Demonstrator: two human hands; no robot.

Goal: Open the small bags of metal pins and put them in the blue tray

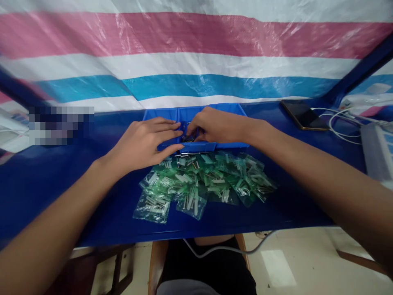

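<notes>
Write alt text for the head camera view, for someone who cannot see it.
Two bare hands reach into a blue divided tray on a blue table: the left hand lies flat on its rim, the right hand picks among small dark parts. Green-tinted bags of small pieces lie piled before it; a phone lies far right.

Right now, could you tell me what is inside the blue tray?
Small dark metal parts lie in the blue tray, under the right hand. Both hands, the left hand too, cover most of the tray, hiding the rest.
</notes>
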